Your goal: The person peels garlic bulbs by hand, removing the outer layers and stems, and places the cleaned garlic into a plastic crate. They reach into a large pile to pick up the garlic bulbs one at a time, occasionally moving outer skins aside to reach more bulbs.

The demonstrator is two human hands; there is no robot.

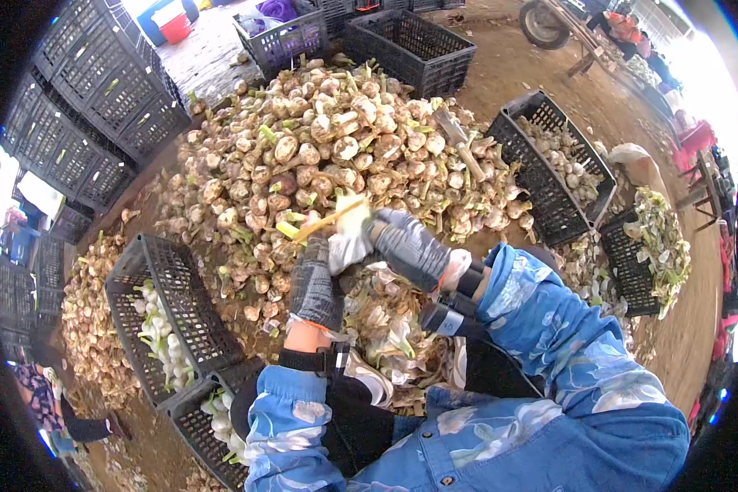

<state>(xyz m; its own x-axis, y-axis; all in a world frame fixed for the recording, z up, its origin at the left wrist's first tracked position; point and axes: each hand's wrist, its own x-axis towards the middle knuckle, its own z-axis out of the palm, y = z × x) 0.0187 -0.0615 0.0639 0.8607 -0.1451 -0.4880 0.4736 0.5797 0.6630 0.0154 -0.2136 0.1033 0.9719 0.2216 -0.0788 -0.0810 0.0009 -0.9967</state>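
Observation:
Both hands wear grey gloves and meet in front of a large heap of garlic [328, 139]. My left hand [314, 283] is closed on a pale garlic bulb [353, 215] with a green stem beside it. A thin yellow-brown strip [330, 220] crosses in front of the bulb. My right hand [412, 248] is closed at the bulb's right side; what its fingers grip is hidden. Something white and crumpled [350, 250] shows between the hands. Papery peelings [389, 316] lie below them.
Crates of cleaner white garlic [166, 336] stand at left, before a smaller heap [98, 320]. A black crate [553, 168] holds garlic at right, near a crate of leafy trimmings [631, 266]. Empty crates [410, 53] stand behind. Stacked crates [98, 90] rise at upper left. A person [45, 402] is at lower left.

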